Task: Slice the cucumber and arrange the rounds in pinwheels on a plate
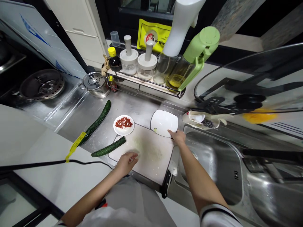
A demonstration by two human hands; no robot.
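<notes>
My right hand (179, 137) grips the near right rim of a white square plate (163, 121), with a fingertip resting on top of the rim. One small pale green cucumber slice (155, 130) lies at the plate's lower left. Over the near left part of a white cutting board (151, 154), my left hand (127, 160) has loosely bent fingers with a gap between them and nothing visible inside. Wet green traces mark the board. A cut cucumber piece (109, 147) rests partly on the board's left edge. Beyond it stands a small white dish (115, 130) of red dried berries.
A longer cucumber (97, 123) lies farther left on the steel counter. By the board's near right corner is a black knife handle (167, 183). The sink (220, 167) is at right, a lidded pot (94, 83) at back left. A rack (142, 80) holds jars and oil bottles.
</notes>
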